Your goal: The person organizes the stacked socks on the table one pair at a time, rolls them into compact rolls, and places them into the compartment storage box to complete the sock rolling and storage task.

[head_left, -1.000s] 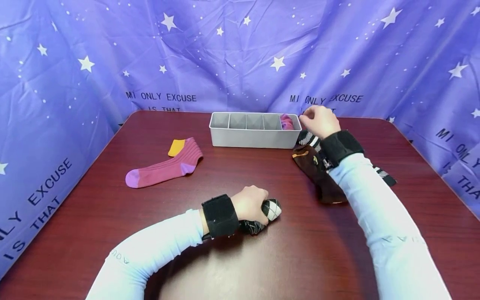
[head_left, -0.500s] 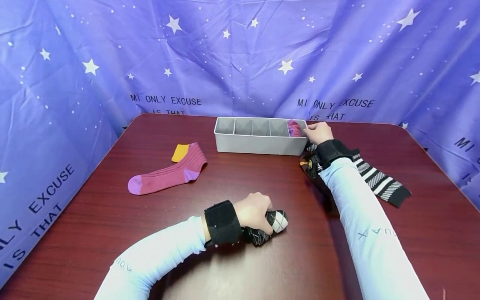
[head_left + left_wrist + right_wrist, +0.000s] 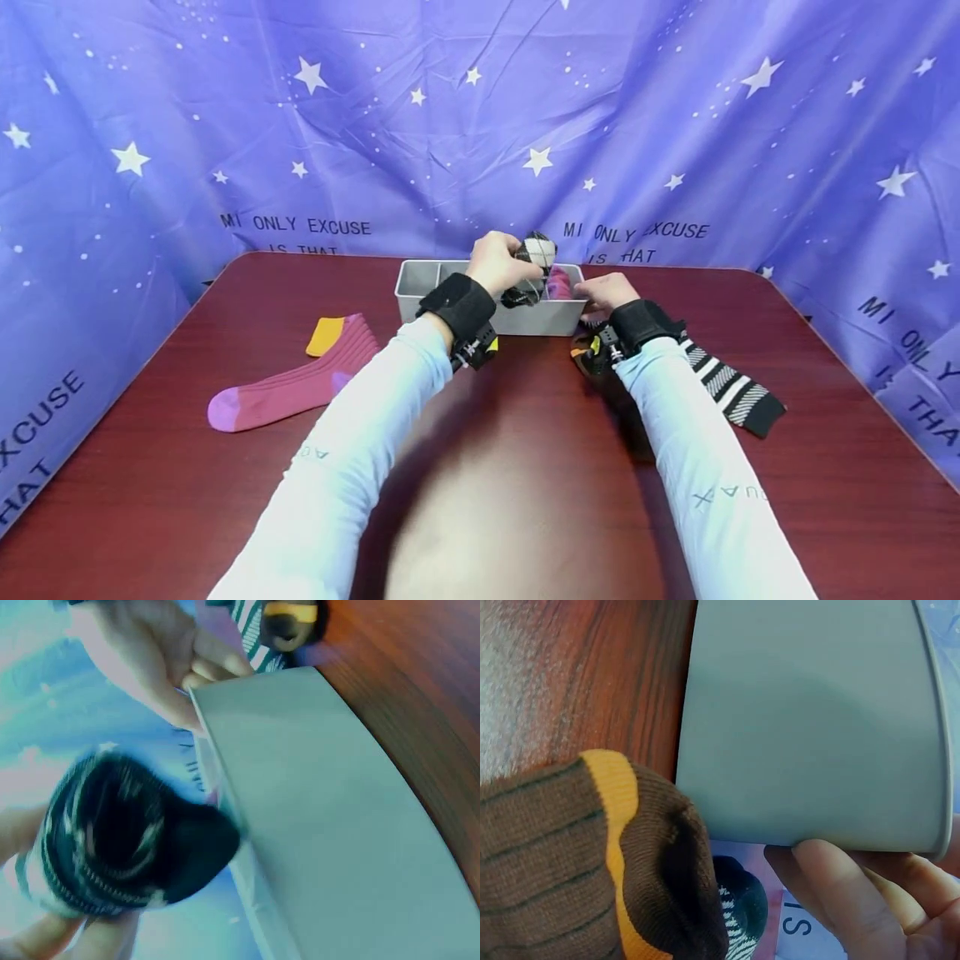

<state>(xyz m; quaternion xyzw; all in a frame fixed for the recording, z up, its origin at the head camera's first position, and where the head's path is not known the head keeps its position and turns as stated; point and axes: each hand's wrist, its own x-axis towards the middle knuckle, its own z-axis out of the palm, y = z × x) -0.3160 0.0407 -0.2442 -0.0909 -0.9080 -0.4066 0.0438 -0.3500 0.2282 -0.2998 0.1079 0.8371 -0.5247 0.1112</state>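
Observation:
My left hand (image 3: 501,262) holds a rolled-up black-and-white argyle sock (image 3: 538,248) over the grey divided box (image 3: 551,320), fingers and thumb around its sides. In the left wrist view the dark open end of this sock roll (image 3: 112,832) faces the camera, blurred. At the box's right end is my right hand (image 3: 609,292), gripping the end wall near the rim. The right wrist view shows its fingers (image 3: 847,892) bent against that wall. A rolled pink sock (image 3: 558,285) sits in the rightmost compartment, partly hidden by the argyle roll.
On the left of the table (image 3: 555,500) lies a pink sock (image 3: 300,392) with a yellow cuff. A black-and-white striped sock (image 3: 735,387) lies right of the box, partly under my right arm. A brown sock (image 3: 547,855) with an orange band is near the box's front right corner.
My left hand has lifted the argyle roll off the table and carried it forward over the box. The right hand has come down onto the box's right end and stayed there.

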